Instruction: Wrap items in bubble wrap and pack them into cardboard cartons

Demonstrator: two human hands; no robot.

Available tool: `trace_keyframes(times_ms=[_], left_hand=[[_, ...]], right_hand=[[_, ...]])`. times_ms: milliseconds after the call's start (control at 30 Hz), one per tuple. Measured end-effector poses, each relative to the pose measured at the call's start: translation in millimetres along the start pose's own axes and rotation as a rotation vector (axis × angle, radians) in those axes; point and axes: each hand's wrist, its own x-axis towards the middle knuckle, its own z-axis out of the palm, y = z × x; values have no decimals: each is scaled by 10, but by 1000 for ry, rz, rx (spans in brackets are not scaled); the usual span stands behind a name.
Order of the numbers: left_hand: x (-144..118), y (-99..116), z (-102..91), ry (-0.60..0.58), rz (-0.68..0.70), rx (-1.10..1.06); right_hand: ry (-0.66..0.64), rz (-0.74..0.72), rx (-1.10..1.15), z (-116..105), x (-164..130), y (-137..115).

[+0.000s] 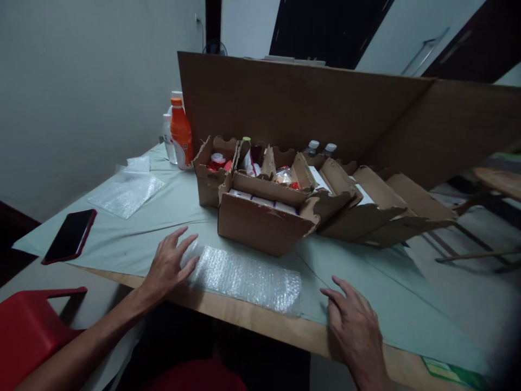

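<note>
A sheet of bubble wrap (pixel 248 278) lies flat near the table's front edge. My left hand (pixel 169 263) rests open on its left end, fingers spread. My right hand (pixel 354 326) lies flat on the pale green table cover (pixel 163 217) just right of the sheet, holding nothing. Behind the wrap stand several open cardboard boxes (pixel 260 222) with small packets and bottles inside.
A phone in a red case (pixel 70 235) lies at the left. More bubble wrap (pixel 126 193) sits behind it. An orange bottle (pixel 181 133) stands at the back left. A tall cardboard panel (pixel 325 108) stands behind the boxes. A red chair (pixel 28 326) is at lower left.
</note>
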Motion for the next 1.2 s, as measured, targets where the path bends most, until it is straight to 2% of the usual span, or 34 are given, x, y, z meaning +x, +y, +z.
trace_keyframes(times_ms=[67, 100, 133, 200, 267, 333, 433, 500, 567, 667, 767, 867, 933, 1067, 1133, 1200], left_hand=[[77, 203, 32, 81, 133, 20], [99, 297, 89, 66, 208, 13], [106, 367, 164, 15, 283, 8], [70, 386, 322, -161, 384, 31], [-24, 224, 401, -339, 385, 101], [-152, -45, 349, -417, 296, 177], [-313, -395, 127, -425, 158, 215], [-335, -506, 15, -390, 90, 194], [-277, -539, -4, -307, 26, 189], [-112, -526, 106, -202, -80, 239], [5, -478, 239, -208, -139, 213], [-2, -379, 285, -200, -192, 56], [-48, -297, 264, -205, -261, -40], [-50, -231, 154, -186, -336, -187], [64, -273, 82, -219, -329, -157], [268, -340, 14, -312, -296, -43]], right_hand=[[16, -48, 100, 79, 106, -461], [-17, -100, 172, 154, 171, -740], [-83, -175, 244, 245, 232, -1015], [-253, -290, 348, 438, 303, -1440], [-329, -322, 372, 585, 275, -1564], [-307, -302, 340, 653, 155, -1366], [-227, -205, 257, 610, -53, -760], [-188, -112, 188, 526, -106, -406], [-162, -37, 125, 455, -64, -212], [-157, 27, 71, 462, 83, -194], [-143, 65, 101, 574, 176, -311], [-120, 126, 242, 620, 163, -405], [-135, 208, 368, 550, 128, -425], [-201, 423, 638, 265, 43, -394], [-259, 475, 790, 159, -41, -415], [-351, 491, 922, 133, -167, -532]])
